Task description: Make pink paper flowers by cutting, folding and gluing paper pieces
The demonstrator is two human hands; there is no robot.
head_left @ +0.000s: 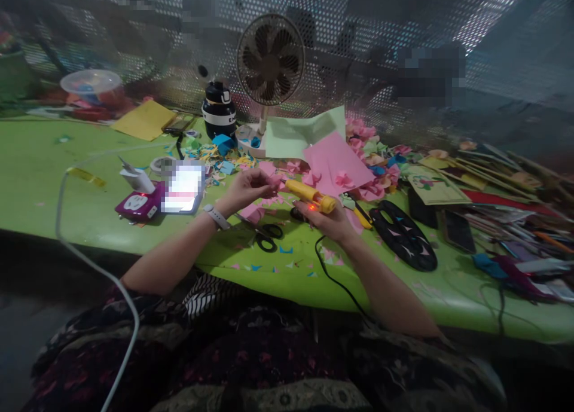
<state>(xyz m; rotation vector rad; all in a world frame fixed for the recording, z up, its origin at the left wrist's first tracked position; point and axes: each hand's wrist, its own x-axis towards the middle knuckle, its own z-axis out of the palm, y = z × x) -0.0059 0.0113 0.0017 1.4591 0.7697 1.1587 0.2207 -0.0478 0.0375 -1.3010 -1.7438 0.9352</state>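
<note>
My right hand [329, 222] grips a yellow glue gun [310, 195] with a red light lit on it; its black cord [334, 277] trails off the table's front edge. The gun's nozzle points left at a small pink paper piece [272, 174], which my left hand [247, 188] pinches between its fingers. A white watch sits on my left wrist. Both hands hover just above the green table [54, 185], with black scissors [266, 235] lying under them.
A small desk fan [270, 62] and a dark bottle [218, 110] stand at the back. Pink and green paper sheets [332, 155], paper flowers and scraps litter the middle. A black paint palette [403, 232], pens and card lie right; a phone [183, 189] and power strip [137, 204] lie left.
</note>
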